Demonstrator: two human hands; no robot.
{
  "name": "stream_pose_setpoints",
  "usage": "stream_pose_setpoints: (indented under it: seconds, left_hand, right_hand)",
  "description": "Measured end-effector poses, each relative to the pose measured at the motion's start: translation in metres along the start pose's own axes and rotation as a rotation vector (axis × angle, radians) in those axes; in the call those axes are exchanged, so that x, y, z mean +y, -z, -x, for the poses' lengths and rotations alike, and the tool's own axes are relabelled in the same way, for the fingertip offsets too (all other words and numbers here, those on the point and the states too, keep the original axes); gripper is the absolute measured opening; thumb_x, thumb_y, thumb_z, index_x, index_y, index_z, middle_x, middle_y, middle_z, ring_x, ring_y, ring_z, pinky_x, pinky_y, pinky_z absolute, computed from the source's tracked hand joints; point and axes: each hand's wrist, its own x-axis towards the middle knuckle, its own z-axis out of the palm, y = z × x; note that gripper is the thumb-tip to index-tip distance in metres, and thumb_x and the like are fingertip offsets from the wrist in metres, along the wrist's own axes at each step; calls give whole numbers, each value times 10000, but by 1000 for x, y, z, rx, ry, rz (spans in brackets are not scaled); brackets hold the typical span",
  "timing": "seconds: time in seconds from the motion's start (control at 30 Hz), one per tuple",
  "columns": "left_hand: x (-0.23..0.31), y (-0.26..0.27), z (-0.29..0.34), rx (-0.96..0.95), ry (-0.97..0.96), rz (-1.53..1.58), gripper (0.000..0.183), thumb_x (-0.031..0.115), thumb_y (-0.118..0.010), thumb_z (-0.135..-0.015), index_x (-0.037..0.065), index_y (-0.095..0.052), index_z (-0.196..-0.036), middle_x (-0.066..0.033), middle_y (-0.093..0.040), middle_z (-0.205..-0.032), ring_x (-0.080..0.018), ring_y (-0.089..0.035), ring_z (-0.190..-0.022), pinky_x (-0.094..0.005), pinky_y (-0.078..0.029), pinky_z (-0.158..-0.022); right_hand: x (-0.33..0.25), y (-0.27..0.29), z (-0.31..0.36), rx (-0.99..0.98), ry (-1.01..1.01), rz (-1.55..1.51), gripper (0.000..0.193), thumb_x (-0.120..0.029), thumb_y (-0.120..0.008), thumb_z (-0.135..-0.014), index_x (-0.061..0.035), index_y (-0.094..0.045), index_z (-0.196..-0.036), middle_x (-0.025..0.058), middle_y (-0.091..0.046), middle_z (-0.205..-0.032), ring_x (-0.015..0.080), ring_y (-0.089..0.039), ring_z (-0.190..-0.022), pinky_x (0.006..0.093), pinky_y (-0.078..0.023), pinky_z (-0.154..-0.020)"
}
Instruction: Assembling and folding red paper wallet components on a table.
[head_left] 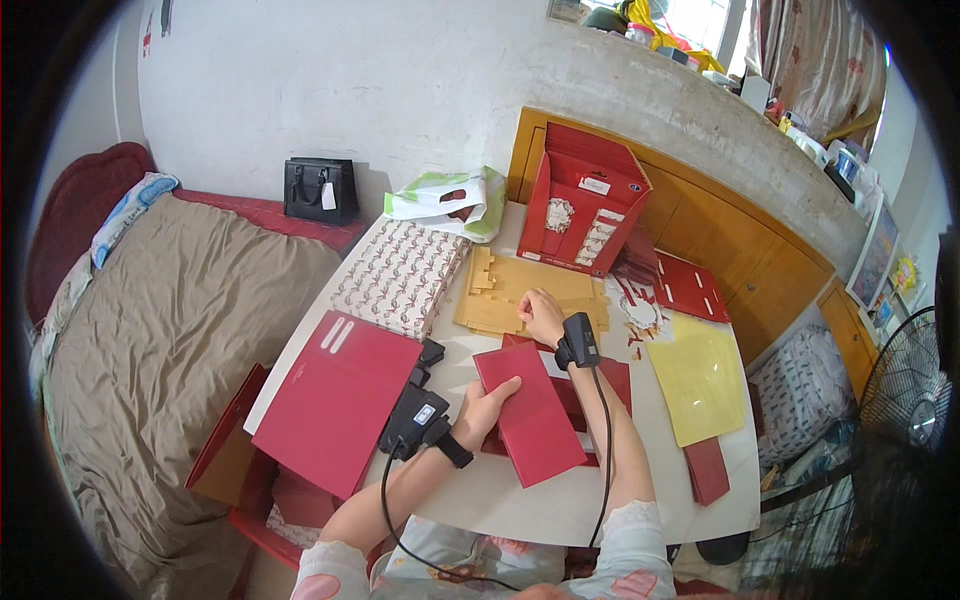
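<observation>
The left hand (487, 405) is gripping a smooth, dark-red rectangular card piece (533, 420) by its left edge, with the thumb lying flat across the upper face and the other fingers out of sight. The piece is tilting, its long axis running from about eleven o'clock to five o'clock, over the near middle of the white counter (500, 505). The left forearm (385, 495) is slanting in from seven o'clock, its wrist wearing a black strapped device (415, 420) with a cable.

The right hand (541, 316) is hanging at twelve o'clock from the piece, over or on a flat tan cardboard board with raised blocks (570, 288). Its fingers are curling inward in a loose, narrow fist; whether anything is inside, I cannot tell. The right forearm (610, 430) is extending from five o'clock, passing the piece on its right, with another black box-shaped device (578, 340) on the wrist.

Around the held piece, more dark-red card (608, 385) is lying at two o'clock, partly under the right forearm. A translucent yellow sheet (698, 385) is resting at three o'clock, and a narrow maroon folded strip (708, 472) is sitting near four. A large red panel with white slots (335, 405) is lying at nine o'clock, a white box with a repeating printed pattern (400, 275) is standing toward half past ten, and a tall red printed carton (575, 215) is standing just past twelve.
</observation>
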Motion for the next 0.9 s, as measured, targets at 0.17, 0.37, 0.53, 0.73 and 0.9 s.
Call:
stream_pose_setpoints:
  seconds: [0.17, 0.37, 0.53, 0.73, 0.9]
  left_hand:
    - [-1, -2, -1, -1, -7, 8, 282, 183, -559, -823, -37, -547, -999, -108, -610, -905, -161, -597, -782, -277, -478, -679]
    - [-4, -3, -4, -4, 0, 0, 294, 190, -559, -822, -41, -543, -1004, -111, -609, -910, -167, -596, -793, -283, -479, -684]
    - [-2, -1, -2, 1, 24, 13, 304, 191, -557, -822, -37, -534, -1022, -116, -605, -923, -173, -597, -804, -287, -479, -692]
    - [-2, -1, -2, 5, 29, -2, 316, 194, -557, -824, -35, -523, -1040, -113, -601, -935, -174, -594, -815, -291, -477, -706]
    - [0, -2, -1, -7, 27, 18, 304, 190, -552, -829, -30, -526, -1038, -107, -601, -932, -171, -593, -813, -289, -475, -709]
  right_hand:
    - [-7, 8, 4, -14, -60, -33, 113, -22, -602, -690, -19, -499, -735, 144, -533, -794, 314, -514, -807, 375, -410, -716]
    - [-1, 7, 7, 13, 9, 8, 117, -16, -602, -693, -19, -497, -746, 149, -534, -799, 318, -516, -810, 381, -410, -717]
    - [-14, 10, 7, 20, -2, 30, 132, -3, -601, -684, -9, -491, -758, 162, -538, -782, 331, -525, -782, 388, -417, -701]
    - [-14, 3, 10, 112, -30, 2, 128, -2, -590, -688, -2, -487, -764, 155, -538, -757, 309, -539, -754, 377, -431, -682]
    - [-10, -4, 12, 169, -209, -218, 151, -23, -594, -686, 5, -485, -788, 126, -549, -738, 254, -560, -703, 345, -449, -635]
